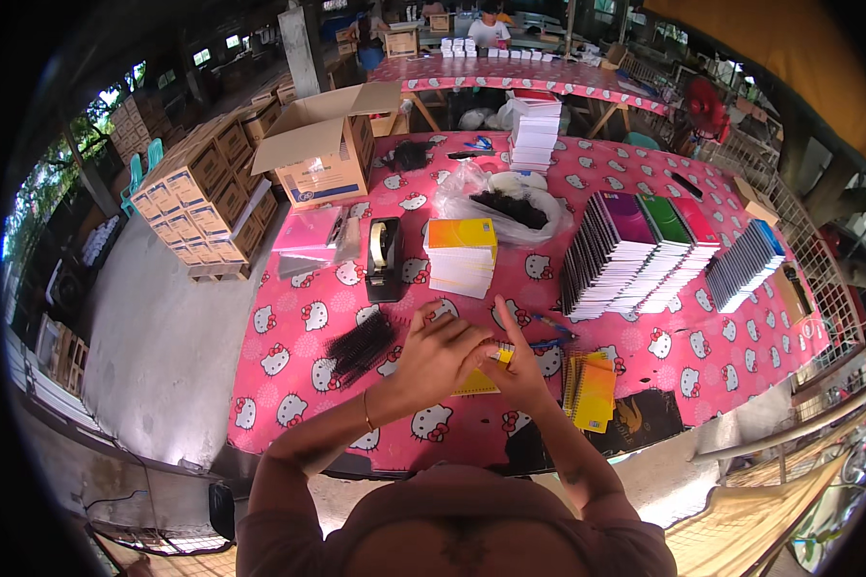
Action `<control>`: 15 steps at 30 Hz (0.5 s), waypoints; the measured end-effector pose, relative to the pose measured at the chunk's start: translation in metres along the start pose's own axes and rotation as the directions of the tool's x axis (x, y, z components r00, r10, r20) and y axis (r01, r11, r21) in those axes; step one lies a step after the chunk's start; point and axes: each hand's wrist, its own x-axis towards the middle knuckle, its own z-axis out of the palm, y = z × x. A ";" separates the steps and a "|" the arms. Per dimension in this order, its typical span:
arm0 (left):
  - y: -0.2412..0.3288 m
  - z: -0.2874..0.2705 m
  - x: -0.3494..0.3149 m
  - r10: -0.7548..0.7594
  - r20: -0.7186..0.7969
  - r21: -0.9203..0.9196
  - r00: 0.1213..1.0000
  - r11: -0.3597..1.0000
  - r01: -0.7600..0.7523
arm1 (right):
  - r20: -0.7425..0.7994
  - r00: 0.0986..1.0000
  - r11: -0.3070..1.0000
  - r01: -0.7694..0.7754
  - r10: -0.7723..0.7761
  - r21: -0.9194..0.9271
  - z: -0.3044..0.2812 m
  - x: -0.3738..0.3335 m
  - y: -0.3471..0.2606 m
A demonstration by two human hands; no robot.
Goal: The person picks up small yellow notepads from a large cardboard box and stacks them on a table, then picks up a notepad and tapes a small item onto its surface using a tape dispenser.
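Note:
A yellow spiral notebook [475, 385] is at the table's near edge, partly covered by both my hands. My right hand [522, 373] grips its right side, one finger stretched upward. My left hand [441, 354] reaches over the notebook's top, its fingers bent and the tips meeting my right hand; whatever they pinch is hidden. Left of my hands lies a heap of black binding coils [361, 346]. Several finished yellow notebooks [592, 389] lie to the right. Blue-handled pliers [556, 332] rest just beyond my right hand. Ahead stands a stack of orange-and-yellow notebooks [462, 255].
A black tape dispenser [385, 260] and pink covers [308, 234] sit at left, before an open carton [322, 159]. A plastic bag of black coils [510, 207] lies mid-table. Tall notebook stacks [630, 255] and a blue-covered row [744, 264] fill the right.

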 end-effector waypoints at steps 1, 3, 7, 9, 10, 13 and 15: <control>0.003 0.000 0.001 -0.002 -0.013 -0.013 1.000 1.000 0.002 | -0.012 0.997 0.996 0.073 -0.073 -0.056 -0.001 0.001 0.002; 0.004 0.000 0.001 -0.008 -0.011 -0.039 1.000 0.999 0.007 | -0.004 0.997 0.996 0.079 -0.079 -0.048 -0.001 0.000 0.004; 0.000 0.006 -0.005 0.022 -0.053 -0.106 0.998 0.994 -0.027 | 0.045 0.983 0.977 0.181 -0.177 -0.114 -0.006 -0.001 0.004; -0.002 0.006 -0.008 0.037 -0.088 -0.115 0.995 0.992 -0.047 | 0.035 0.979 0.977 0.204 -0.202 -0.056 -0.016 -0.001 0.001; -0.002 0.006 -0.009 0.037 -0.092 -0.105 0.995 0.993 -0.047 | 0.022 0.993 0.989 0.112 -0.114 0.094 -0.026 -0.004 -0.004; 0.001 0.008 -0.005 0.054 -0.087 -0.103 0.995 0.993 -0.063 | 0.011 1.000 0.985 0.006 -0.008 0.170 -0.047 -0.010 -0.002; 0.002 0.010 -0.005 0.059 -0.069 -0.123 0.996 0.990 -0.068 | 0.001 1.000 0.997 0.000 0.000 0.082 -0.052 -0.012 -0.004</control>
